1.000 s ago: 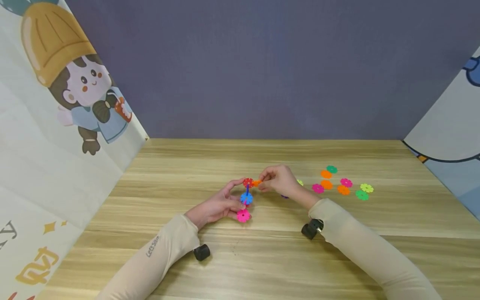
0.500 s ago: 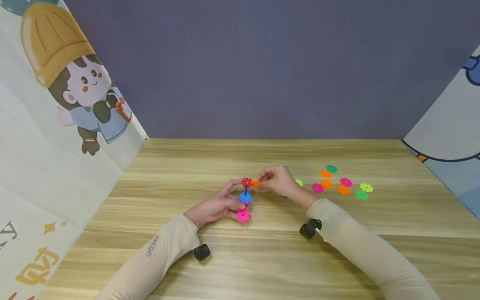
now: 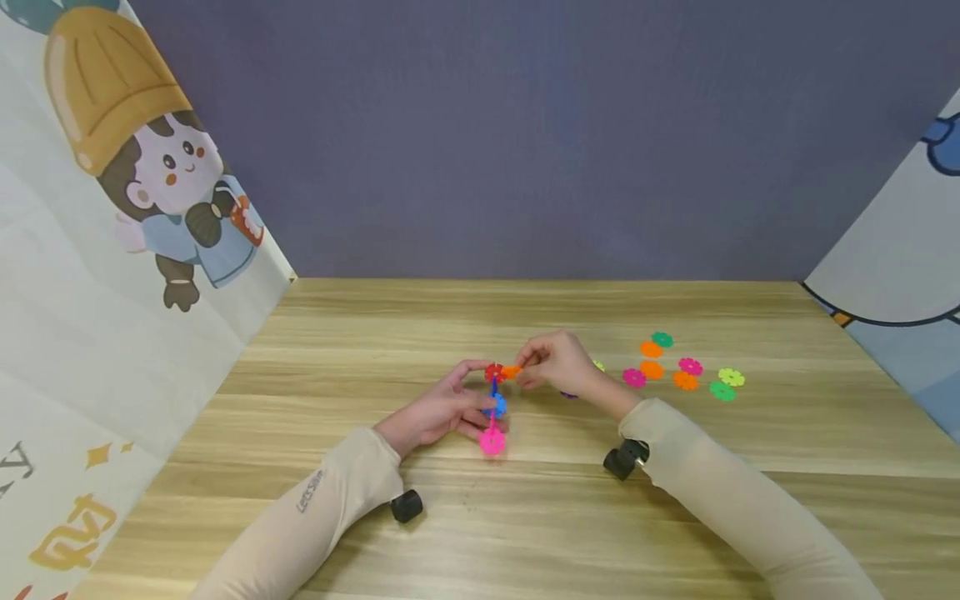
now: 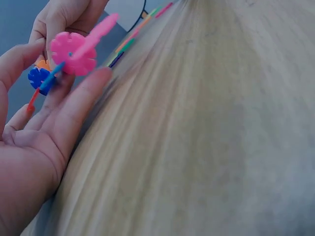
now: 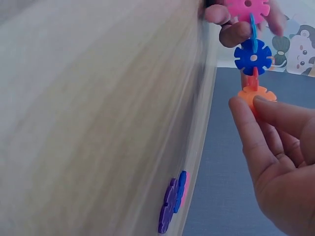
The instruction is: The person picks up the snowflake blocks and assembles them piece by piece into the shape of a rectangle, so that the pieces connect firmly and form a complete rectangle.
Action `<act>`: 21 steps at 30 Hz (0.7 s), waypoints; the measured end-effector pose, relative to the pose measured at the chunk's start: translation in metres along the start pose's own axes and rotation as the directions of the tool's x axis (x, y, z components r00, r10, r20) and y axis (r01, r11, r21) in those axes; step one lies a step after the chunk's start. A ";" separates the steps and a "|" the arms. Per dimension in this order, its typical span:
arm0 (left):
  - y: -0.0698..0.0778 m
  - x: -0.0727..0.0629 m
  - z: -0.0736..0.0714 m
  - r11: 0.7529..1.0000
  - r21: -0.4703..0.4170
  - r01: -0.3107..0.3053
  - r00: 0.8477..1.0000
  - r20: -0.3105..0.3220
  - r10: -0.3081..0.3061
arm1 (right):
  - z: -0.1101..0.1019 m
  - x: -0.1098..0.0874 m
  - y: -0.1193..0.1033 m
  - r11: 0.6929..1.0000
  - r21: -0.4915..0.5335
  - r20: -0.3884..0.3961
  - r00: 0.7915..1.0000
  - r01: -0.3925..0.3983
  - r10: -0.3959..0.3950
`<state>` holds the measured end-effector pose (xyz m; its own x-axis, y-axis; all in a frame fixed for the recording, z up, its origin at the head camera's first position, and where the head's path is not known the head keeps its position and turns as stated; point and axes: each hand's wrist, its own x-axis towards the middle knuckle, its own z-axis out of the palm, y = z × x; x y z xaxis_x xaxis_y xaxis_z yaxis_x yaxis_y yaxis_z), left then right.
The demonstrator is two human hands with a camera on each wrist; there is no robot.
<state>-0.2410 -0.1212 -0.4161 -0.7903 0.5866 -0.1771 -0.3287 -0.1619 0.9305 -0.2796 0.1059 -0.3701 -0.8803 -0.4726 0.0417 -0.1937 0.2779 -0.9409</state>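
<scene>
A short chain of slotted, flower-shaped interlocking discs is held above the table between both hands. It runs from an orange disc (image 5: 257,93) through a red disc (image 3: 494,373), a dark blue disc (image 5: 253,58) and a light blue disc (image 3: 500,407) to pink discs (image 3: 492,442). My left hand (image 3: 442,410) grips the chain from the left, one fingertip at the red disc and others by the light blue one. Thumb and index finger of my right hand (image 3: 561,363) pinch the orange disc, which meets the red disc's edge.
Loose discs lie flat on the wooden table (image 3: 480,533) to the right, among them a magenta disc (image 3: 634,378), a green disc (image 3: 722,392) and a yellow disc (image 3: 731,377). A purple disc (image 5: 168,205) lies near the right forearm. A dark panel (image 3: 525,150) stands behind.
The chain has shifted slightly toward the person, its pink end lower and a little to the right. Left fingers now cover part of the light blue disc. The right hand keeps its pinch.
</scene>
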 end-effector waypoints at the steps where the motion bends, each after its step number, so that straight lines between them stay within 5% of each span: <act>1: -0.001 0.000 0.000 1.000 -0.001 -0.002 1.000 -0.008 0.002 | 0.000 0.000 0.001 1.000 0.004 0.005 1.000 0.003 -0.003; 12: -0.005 0.004 0.004 0.999 -0.012 -0.032 0.992 -0.122 0.030 | 0.002 0.001 0.004 0.999 0.025 0.021 1.000 0.022 -0.023; 21: -0.001 0.003 0.005 0.999 -0.018 -0.026 0.992 -0.123 0.024 | 0.006 0.002 0.003 0.999 -0.006 0.013 0.999 0.052 -0.052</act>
<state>-0.2402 -0.1157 -0.4157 -0.8554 0.4807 -0.1932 -0.3173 -0.1915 0.9288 -0.2794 0.1007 -0.3754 -0.8635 -0.4969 0.0862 -0.2419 0.2580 -0.9354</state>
